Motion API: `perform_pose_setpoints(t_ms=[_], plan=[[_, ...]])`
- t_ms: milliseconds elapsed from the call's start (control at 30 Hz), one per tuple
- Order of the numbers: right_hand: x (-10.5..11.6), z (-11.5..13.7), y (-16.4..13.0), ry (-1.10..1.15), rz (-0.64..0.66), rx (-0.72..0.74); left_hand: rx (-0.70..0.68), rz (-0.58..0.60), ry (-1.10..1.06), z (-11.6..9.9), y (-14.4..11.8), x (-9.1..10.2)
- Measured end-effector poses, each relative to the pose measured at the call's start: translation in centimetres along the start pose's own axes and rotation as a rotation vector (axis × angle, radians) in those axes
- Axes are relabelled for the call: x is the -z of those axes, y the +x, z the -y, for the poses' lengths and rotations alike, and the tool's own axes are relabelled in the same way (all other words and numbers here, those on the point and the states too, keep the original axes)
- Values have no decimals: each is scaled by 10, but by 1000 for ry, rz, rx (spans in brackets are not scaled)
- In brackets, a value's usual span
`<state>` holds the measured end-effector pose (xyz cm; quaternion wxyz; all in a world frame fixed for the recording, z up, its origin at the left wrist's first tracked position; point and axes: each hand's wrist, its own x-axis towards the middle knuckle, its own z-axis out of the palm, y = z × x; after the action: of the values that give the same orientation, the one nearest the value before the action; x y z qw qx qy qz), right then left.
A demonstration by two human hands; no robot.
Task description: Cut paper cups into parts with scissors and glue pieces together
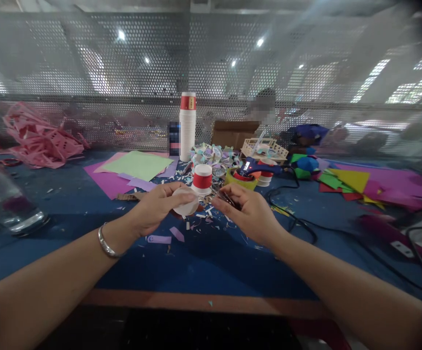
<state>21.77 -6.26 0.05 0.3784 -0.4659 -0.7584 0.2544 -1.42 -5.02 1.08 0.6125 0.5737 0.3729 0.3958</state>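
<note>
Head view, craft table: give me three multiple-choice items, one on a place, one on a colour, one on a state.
1. Where does the tall stack of white paper cups stand?
A. by the perforated metal screen at the back
B. at the table's front edge
C. on the pink scrap heap

2. What colour is the band on the single upturned paper cup?
A. green
B. red
C. blue

3. What is the left hand doing?
A. lying flat on the table
B. gripping a round white paper piece
C. holding a bottle

Answers: 1 A, the stack rises right before the screen. 2 B, a red band rings the white cup. 3 B, the fingers close around the white piece, while the right hand holds small scissors.
</note>
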Motion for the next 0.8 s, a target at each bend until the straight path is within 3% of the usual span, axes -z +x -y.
perform_pose_setpoints(t_ms=[167, 333, 533, 800], plan=[[-2, 10, -7, -63, 21, 61, 18, 56, -74, 3, -1, -1], [-2, 11, -7, -102, 1, 126, -90, 116, -8, 5, -1, -1], [-3, 13, -11, -168, 4, 189, -276, 56, 208, 4, -2, -3], [-4, 15, -15, -250, 21, 259, -361, 28, 280, 2, -5, -7]])
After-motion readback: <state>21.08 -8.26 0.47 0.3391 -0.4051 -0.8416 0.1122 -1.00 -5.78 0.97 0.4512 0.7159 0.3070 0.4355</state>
